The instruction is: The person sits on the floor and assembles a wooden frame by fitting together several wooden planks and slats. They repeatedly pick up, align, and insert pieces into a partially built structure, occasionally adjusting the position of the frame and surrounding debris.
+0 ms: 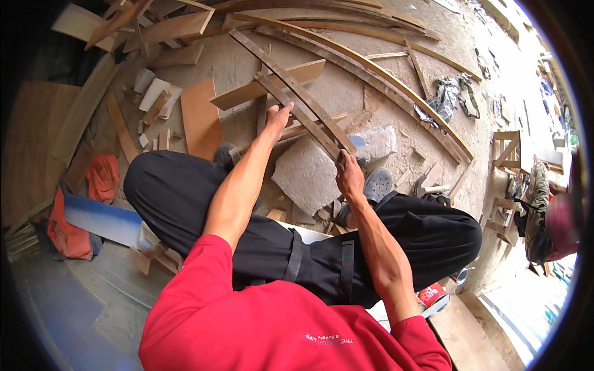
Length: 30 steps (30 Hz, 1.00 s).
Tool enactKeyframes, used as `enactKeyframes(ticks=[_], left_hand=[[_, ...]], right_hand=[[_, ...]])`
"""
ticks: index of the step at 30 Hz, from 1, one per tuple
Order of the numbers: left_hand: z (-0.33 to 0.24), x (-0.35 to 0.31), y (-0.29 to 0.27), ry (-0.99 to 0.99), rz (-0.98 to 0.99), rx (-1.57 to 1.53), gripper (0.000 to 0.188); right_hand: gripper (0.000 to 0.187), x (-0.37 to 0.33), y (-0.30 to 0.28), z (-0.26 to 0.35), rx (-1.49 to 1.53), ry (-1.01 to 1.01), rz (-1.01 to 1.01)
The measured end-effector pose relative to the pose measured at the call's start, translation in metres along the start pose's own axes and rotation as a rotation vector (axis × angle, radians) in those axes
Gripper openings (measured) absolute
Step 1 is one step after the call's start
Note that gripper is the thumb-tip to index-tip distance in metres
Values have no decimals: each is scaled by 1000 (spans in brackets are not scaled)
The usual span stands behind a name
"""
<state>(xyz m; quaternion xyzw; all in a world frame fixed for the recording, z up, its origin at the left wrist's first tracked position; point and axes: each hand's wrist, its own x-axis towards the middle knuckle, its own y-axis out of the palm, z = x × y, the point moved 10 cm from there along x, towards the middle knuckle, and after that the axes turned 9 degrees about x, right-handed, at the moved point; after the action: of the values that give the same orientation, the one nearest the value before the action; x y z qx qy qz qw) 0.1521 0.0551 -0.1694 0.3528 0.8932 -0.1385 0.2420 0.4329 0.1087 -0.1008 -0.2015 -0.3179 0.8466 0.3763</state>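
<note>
Two narrow wooden strips, a longer one and a shorter one, slant nearly side by side in front of me, with a gap between them. My left hand is closed around the shorter strip, partway along its length. At the near ends of the strips, my right hand is closed in a grip; the shorter strip's end is in its fingers, and the longer strip's end meets it too. Beneath them lie a rough pale stone block and a flat wooden board.
Long curved planks lie at the far right. Loose boards pile up at the far left. A second block sits by my right shoe. Orange cloth is at left. Another person is at the right edge.
</note>
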Motion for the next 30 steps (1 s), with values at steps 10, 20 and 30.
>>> enactKeyframes(ticks=[10, 20, 30], left_hand=[[-5, -1, -4, 50, 60, -3, 38], [-9, -10, -5, 41, 25, 441, 57], [-22, -25, 2, 53, 121, 458, 60]], right_hand=[[43, 3, -2, 10, -6, 13, -9], [42, -2, -13, 24, -103, -7, -49], [40, 1, -15, 28, -64, -79, -70]])
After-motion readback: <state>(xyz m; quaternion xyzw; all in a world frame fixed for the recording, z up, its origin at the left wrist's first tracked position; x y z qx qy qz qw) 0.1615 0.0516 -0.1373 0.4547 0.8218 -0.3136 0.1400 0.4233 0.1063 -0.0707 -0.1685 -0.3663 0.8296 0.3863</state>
